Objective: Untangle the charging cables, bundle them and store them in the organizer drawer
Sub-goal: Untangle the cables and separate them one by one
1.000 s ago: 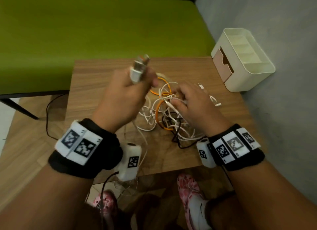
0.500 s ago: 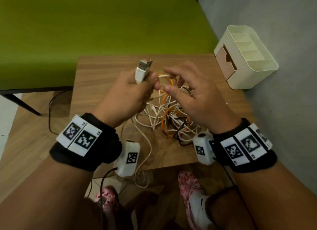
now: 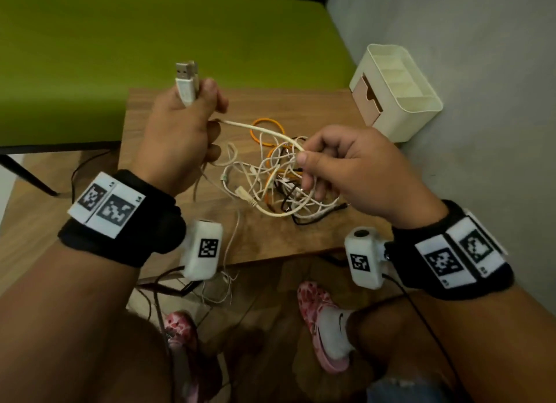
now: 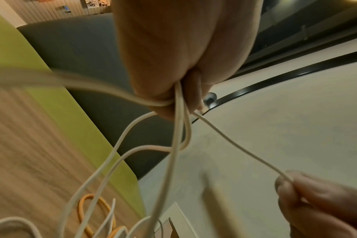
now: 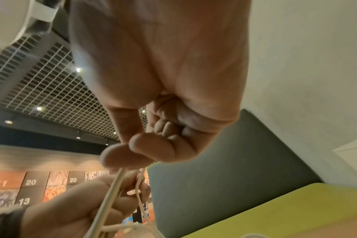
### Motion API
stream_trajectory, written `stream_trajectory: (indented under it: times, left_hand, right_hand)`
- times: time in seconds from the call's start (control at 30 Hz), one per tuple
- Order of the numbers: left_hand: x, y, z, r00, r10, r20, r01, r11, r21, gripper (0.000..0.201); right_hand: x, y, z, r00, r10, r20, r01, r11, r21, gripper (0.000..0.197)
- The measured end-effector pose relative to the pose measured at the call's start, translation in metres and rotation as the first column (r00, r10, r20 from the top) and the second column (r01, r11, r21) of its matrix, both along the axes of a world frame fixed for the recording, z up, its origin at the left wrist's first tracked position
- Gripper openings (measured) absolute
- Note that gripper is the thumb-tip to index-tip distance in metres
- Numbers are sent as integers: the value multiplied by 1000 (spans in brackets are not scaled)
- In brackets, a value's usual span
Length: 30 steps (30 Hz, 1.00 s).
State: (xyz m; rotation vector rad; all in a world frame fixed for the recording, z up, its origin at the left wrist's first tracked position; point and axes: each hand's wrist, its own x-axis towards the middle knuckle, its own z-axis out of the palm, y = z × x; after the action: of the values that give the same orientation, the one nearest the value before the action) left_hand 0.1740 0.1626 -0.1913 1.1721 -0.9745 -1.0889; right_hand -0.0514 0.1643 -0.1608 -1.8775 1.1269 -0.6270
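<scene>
1. A wooden worktop [image 3: 301,107] with a brown grain stands in the corner, close to a grey wall [image 3: 451,26] on the right.
2. Behind the worktop runs a lime-green upholstered bench seat [image 3: 120,41], with a dark backrest [image 4: 75,48] showing in the left wrist view.
3. Beneath the near edge of the worktop are two pink patterned clogs [image 3: 319,321], one of them worn over a white sock [image 3: 334,327].
4. Overhead, the right wrist view catches a white grid ceiling [image 5: 41,77] dotted with small lights.
5. Far back, numbered wall panels [image 5: 31,182] read 11, 20 and 13.
</scene>
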Motion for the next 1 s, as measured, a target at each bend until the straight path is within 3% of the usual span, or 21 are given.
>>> stream_trajectory:
  times: [0.17, 0.33, 0.43, 0.5, 0.6, 0.7, 0.77, 0.8, 0.87, 0.93, 1.0]
  left_hand:
    - [-26, 27, 13, 998, -58, -22, 59, 997, 53, 29]
    - [-70, 62, 23, 951, -303, -58, 307, 950, 56, 32]
    - [-86, 79, 22, 910, -396, -125, 407, 910, 83, 32]
    - [-89, 86, 22, 890, -410, -198, 436, 892, 117, 31]
    - [-87, 87, 30, 875, -378, -301, 435, 888, 149, 35]
    - [-82, 80, 40, 892, -324, -314, 381, 914, 139, 38]
    - [-81, 75, 39, 908, -293, -298, 348, 925, 152, 37]
    - [-81, 72, 35, 913, -282, -296, 339, 926, 165, 37]
    - [-86, 69, 25, 907, -276, -319, 343, 922, 177, 37]
    - [-91, 65, 15, 887, -285, -364, 360, 919, 160, 38]
    - [-94, 59, 9, 857, -297, -421, 381, 916, 129, 39]
  right_hand:
    - [4, 30, -7, 984, 22, -176, -8, 997, 79, 16]
    - [-5, 64, -10, 954, 50, -297, -19, 994, 108, 17]
    - [-17, 84, -15, 898, 181, -401, -66, 957, 284, 15]
    - [-27, 93, -16, 801, 342, -491, -123, 897, 424, 15]
    - [-39, 99, -16, 561, 536, -631, -167, 820, 547, 13]
    - [-46, 98, -19, 340, 567, -750, -94, 814, 573, 28]
    - [-52, 89, -16, 293, 501, -814, -46, 858, 512, 40]
    - [-55, 82, -13, 338, 442, -831, -35, 888, 458, 43]
    - [-59, 67, -5, 541, 251, -803, -2, 955, 297, 44]
    - [-54, 55, -6, 776, 43, -629, 60, 988, 141, 44]
    - [-41, 51, -14, 926, 6, -377, 62, 984, 168, 49]
